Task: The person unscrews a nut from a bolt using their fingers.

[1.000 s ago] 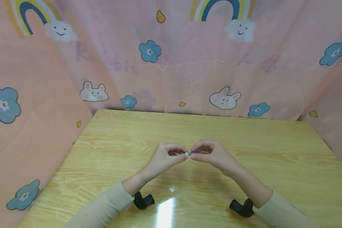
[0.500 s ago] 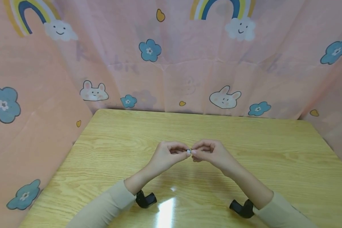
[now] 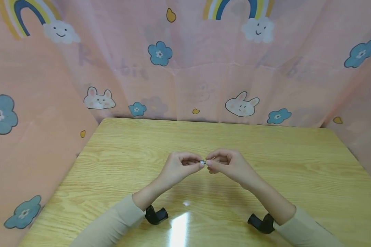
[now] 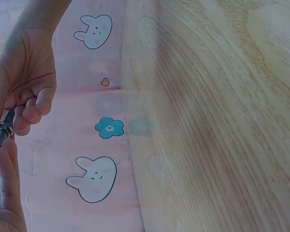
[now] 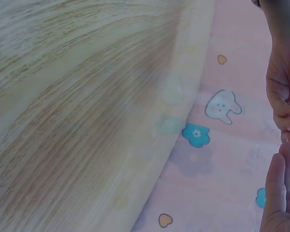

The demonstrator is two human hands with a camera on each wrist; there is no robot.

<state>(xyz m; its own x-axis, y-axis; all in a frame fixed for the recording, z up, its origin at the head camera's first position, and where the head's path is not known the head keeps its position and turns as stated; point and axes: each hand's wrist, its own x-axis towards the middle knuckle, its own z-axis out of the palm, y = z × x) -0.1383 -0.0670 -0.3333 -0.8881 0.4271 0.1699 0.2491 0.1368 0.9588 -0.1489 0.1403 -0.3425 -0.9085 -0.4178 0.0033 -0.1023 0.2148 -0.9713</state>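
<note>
Above the middle of the table, a small metal bolt (image 4: 1, 137) with a threaded shank is held between both hands. A nut or washer ring (image 4: 6, 126) sits around its middle. My left hand (image 3: 180, 168) pinches one end between thumb and fingertips. From the other side, my right hand (image 3: 232, 166) pinches the opposite end, its other fingers curled beneath. The fingertips of the two hands almost meet, covering much of the bolt. In the right wrist view, both hands are at the right edge and the bolt is nearly all out of frame.
The wood-grain table (image 3: 136, 144) lies below the hands, with a bright reflection near its front. A pink printed curtain (image 3: 185, 82) hangs behind it and at the sides. Black wrist mounts (image 3: 156, 215) stick out below both forearms.
Around the bolt, the right hand's thumb and fingers have shifted their pinch. Both hands came closer together, then parted slightly. The left hand keeps its grip.
</note>
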